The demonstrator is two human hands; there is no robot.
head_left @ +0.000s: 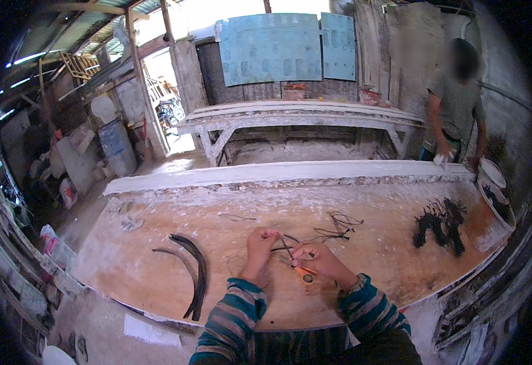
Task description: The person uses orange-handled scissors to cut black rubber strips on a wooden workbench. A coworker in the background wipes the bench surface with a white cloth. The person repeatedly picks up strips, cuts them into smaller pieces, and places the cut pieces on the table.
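Note:
Over the wooden tabletop (156,222), my left hand (260,248) pinches the upper end of a thin black strip (285,246). The fingers of my right hand (322,261) are closed on its lower end, so it runs slanting between both hands. Scissors with orange handles (306,275) lie just below my right fingers, their blades partly hidden. Another dark strip passes behind my hands. To the left rests a curved bundle of long black strips (199,277). Thin black cords (338,226) lie loosely tangled beyond my right hand.
Knotted black bundles (439,226) lie at the right, beside a stained bucket (490,222). A long white-coated slab (290,174) spans the table's far edge. A co-worker (458,109) stands at its right end. Farther back is a white-stained bench (308,115).

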